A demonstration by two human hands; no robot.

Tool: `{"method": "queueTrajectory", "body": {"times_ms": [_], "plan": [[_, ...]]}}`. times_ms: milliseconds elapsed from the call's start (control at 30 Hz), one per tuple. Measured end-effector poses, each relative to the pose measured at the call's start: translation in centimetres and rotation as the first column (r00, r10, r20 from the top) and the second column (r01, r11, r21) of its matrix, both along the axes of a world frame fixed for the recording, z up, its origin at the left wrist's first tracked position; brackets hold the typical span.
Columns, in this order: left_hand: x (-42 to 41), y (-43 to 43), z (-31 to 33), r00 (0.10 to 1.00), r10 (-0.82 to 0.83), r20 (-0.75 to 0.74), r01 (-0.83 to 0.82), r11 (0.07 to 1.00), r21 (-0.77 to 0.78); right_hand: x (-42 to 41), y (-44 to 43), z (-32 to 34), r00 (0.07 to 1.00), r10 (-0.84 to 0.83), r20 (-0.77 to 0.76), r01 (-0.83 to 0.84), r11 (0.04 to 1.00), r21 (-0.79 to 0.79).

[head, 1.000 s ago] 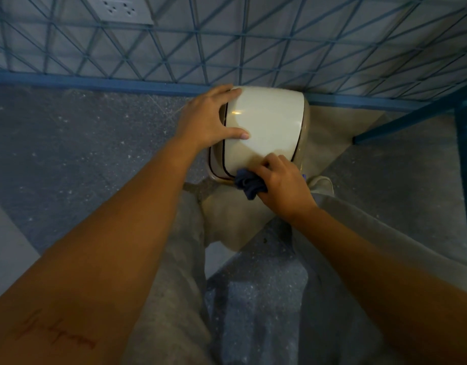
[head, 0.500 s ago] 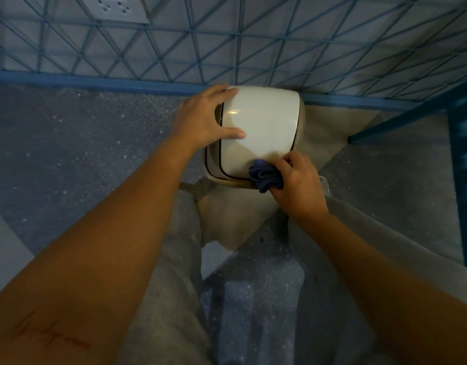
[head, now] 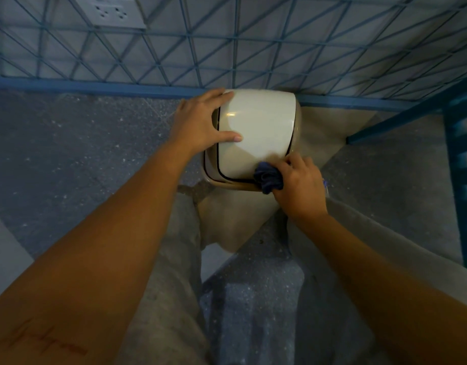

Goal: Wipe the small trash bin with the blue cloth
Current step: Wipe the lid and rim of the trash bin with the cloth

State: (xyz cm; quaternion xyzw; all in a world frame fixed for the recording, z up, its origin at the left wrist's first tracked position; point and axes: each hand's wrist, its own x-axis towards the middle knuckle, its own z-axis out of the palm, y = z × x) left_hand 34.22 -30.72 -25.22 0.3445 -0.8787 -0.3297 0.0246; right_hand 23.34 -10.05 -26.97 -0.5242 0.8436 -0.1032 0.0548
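Note:
The small trash bin (head: pixel 258 133), cream with a glossy swing lid and a dark seam around it, stands on the floor against the tiled wall. My left hand (head: pixel 200 125) grips its left side, fingers over the far corner and thumb lying on the lid. My right hand (head: pixel 298 188) holds the bunched blue cloth (head: pixel 268 179) and presses it on the bin's near right corner, at the rim. Part of the cloth is hidden under my fingers.
A blue skirting strip (head: pixel 95 88) runs along the wall behind the bin, with a wall socket (head: pixel 114 11) above. A blue rack (head: pixel 461 164) stands at the right. My knees in grey trousers (head: pixel 171 259) are below the bin on the speckled floor.
My right hand has slid the cloth along the bin's near edge from the middle toward the right corner. My left hand has kept its hold on the bin.

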Motion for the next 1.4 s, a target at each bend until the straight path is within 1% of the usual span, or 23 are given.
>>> {"method": "queueTrajectory", "body": {"times_ms": [233,300,367,433,467,533,567,600,633,700,767,833,1000,1333,1400], "plan": [[0.0,0.2,0.1,1.000,0.001,0.025,0.000,0.999,-0.039,0.2,-0.2,-0.9,0.998,0.063,0.017,-0.065,0.986,0.151],[0.0,0.2,0.1,0.999,0.000,0.034,0.002,0.999,-0.051,0.1,-0.4,-0.8,0.995,0.087,0.044,-0.094,0.977,0.193],[-0.1,0.3,0.2,0.999,-0.005,0.047,0.008,0.998,-0.061,-0.2,-0.8,-0.3,0.988,0.112,0.104,-0.133,0.965,0.226],[-0.1,0.4,0.2,0.999,-0.006,0.054,0.009,0.998,-0.066,-1.0,-1.1,0.3,0.964,0.114,0.239,-0.167,0.962,0.215],[-0.1,0.4,0.2,0.998,-0.008,0.057,0.012,0.998,-0.068,-1.5,-1.3,1.0,0.938,0.067,0.340,-0.141,0.970,0.200],[-0.1,0.3,0.1,0.998,-0.018,0.066,0.023,0.997,-0.073,-2.4,-1.7,2.6,0.852,-0.057,0.520,-0.018,0.990,0.138],[-0.2,0.3,0.1,0.997,-0.020,0.070,0.025,0.997,-0.074,-2.9,-1.9,3.5,0.819,-0.104,0.564,0.054,0.993,0.105],[-0.2,0.2,0.0,0.997,-0.020,0.072,0.025,0.997,-0.074,-3.3,-2.2,4.3,0.808,-0.139,0.573,0.122,0.990,0.067],[-0.2,0.3,0.0,0.997,-0.018,0.073,0.023,0.997,-0.072,-3.8,-2.4,4.9,0.814,-0.168,0.557,0.183,0.983,0.029],[-0.2,0.2,0.0,0.997,-0.018,0.074,0.023,0.997,-0.067,-4.4,-2.8,5.6,0.867,-0.197,0.457,0.237,0.971,-0.032],[-0.2,0.2,-0.1,0.997,-0.023,0.072,0.028,0.997,-0.066,-4.4,-2.9,5.3,0.918,-0.175,0.355,0.203,0.978,-0.045],[-0.2,0.2,-0.1,0.998,-0.022,0.065,0.027,0.997,-0.066,-4.0,-2.6,4.3,0.945,-0.132,0.299,0.145,0.989,-0.023],[-0.2,0.1,-0.2,0.999,-0.020,0.048,0.023,0.998,-0.063,-2.1,-1.4,3.2,0.950,-0.147,0.274,0.153,0.988,0.000],[0.0,0.3,-0.1,1.000,-0.015,0.019,0.016,0.998,-0.059,0.9,-0.1,1.0,0.956,-0.200,0.216,0.152,0.964,0.218],[0.0,0.3,-0.1,1.000,-0.013,0.016,0.014,0.998,-0.057,1.4,-0.1,0.7,0.954,-0.213,0.211,0.163,0.959,0.231]]}}
